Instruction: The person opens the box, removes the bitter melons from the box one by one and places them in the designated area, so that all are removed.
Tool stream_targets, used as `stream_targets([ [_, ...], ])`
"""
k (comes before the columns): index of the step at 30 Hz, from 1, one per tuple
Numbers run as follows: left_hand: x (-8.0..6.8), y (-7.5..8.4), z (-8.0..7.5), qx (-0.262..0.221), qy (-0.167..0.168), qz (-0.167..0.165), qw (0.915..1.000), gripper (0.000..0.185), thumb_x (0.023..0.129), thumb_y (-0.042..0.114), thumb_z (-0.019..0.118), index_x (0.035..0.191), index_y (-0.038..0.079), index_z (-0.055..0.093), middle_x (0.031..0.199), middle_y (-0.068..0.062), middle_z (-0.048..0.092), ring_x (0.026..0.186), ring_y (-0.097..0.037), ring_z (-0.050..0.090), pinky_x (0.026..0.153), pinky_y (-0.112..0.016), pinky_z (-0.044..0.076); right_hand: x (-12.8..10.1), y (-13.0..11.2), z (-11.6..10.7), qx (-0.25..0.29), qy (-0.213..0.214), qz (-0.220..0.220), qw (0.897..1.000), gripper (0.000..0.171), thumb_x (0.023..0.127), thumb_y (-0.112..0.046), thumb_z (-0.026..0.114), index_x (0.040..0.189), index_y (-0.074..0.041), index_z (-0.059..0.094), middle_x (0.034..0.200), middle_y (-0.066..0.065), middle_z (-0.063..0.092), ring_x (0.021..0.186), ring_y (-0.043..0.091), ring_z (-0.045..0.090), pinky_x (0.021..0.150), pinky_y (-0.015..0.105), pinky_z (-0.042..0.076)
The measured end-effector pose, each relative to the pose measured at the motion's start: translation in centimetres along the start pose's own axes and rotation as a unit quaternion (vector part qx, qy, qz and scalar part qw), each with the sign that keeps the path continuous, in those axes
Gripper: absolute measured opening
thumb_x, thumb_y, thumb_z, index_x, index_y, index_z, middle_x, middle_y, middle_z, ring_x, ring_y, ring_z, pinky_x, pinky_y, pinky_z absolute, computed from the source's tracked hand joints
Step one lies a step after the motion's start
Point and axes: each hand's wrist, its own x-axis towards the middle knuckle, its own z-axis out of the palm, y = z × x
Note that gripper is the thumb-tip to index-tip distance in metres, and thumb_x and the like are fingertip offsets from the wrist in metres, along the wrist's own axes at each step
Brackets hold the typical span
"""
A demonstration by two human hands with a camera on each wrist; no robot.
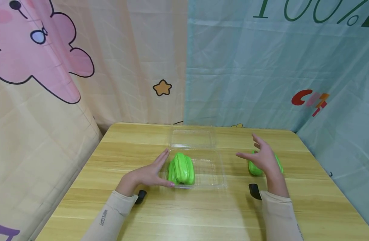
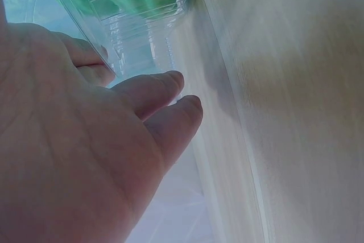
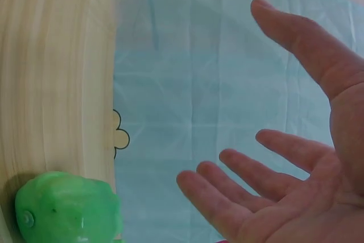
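A clear plastic clamshell box [image 1: 206, 182] lies on the table with its lid [image 1: 191, 137] folded back. In its left half sits a bright green, ribbed, lobed piece shaped like a fruit or vegetable [image 1: 184, 169]; its exact kind cannot be told. My left hand [image 1: 149, 172] rests at the box's left side, thumb by the front edge and fingers spread along the side. In the left wrist view, fingertips touch the box wall [image 2: 122, 41]. My right hand [image 1: 264, 157] hovers with fingers apart, holding nothing, above another green lobed piece [image 3: 65, 209], which it partly hides in the head view.
The wooden table [image 1: 184, 217] has its back edge close to a printed curtain [image 1: 250, 73]. More curtain hangs at the left and right sides. A dark strap piece [image 1: 255, 191] shows at the right wrist and a similar one [image 1: 140, 196] at the left.
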Motion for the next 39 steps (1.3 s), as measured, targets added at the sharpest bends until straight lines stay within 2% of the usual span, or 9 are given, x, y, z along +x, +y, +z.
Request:
stream_targets([
  [5,0.0,0.0,0.0,0.003,0.001,0.003,1.0000,0.134,0.078,0.057,0.082,0.160,0.012,-0.014,0.166,-0.009,-0.019,0.151,-0.032,-0.004,0.119,-0.050,0.016,0.0,0.0,0.3,0.043,-0.011,-0.019,0.999,0.116,0.080,-0.042,0.086,0.164,-0.015,0.011,0.163,0.024,0.020,0.144,0.047,0.027,0.105,0.061,0.040],
  [18,0.0,0.0,0.0,0.005,-0.002,0.001,1.0000,0.134,0.078,0.058,0.081,0.160,0.012,-0.015,0.166,-0.008,-0.019,0.151,-0.030,-0.004,0.119,-0.049,0.016,-0.2,-0.7,1.0,0.079,-0.021,-0.046,0.996,0.111,0.080,-0.036,0.087,0.163,-0.018,0.016,0.160,0.022,0.028,0.138,0.043,0.040,0.102,0.058,0.045],
  [30,0.0,0.0,0.0,0.006,-0.001,0.003,1.0000,0.134,0.078,0.058,0.081,0.160,0.012,-0.014,0.166,-0.009,-0.018,0.151,-0.029,-0.004,0.119,-0.049,0.016,-0.3,-1.9,1.6,0.092,-0.048,-0.064,0.993,0.111,0.080,-0.027,0.089,0.163,-0.019,0.017,0.159,0.023,0.030,0.136,0.043,0.044,0.096,0.056,0.050],
  [39,0.1,-0.1,0.0,0.009,0.000,0.002,1.0000,0.133,0.079,0.056,0.082,0.160,0.012,-0.014,0.166,-0.008,-0.018,0.151,-0.030,-0.003,0.119,-0.049,0.017,-0.3,-2.1,2.1,0.098,-0.059,-0.066,0.991,0.110,0.079,-0.026,0.090,0.163,-0.020,0.019,0.160,0.020,0.030,0.136,0.042,0.044,0.095,0.054,0.051],
])
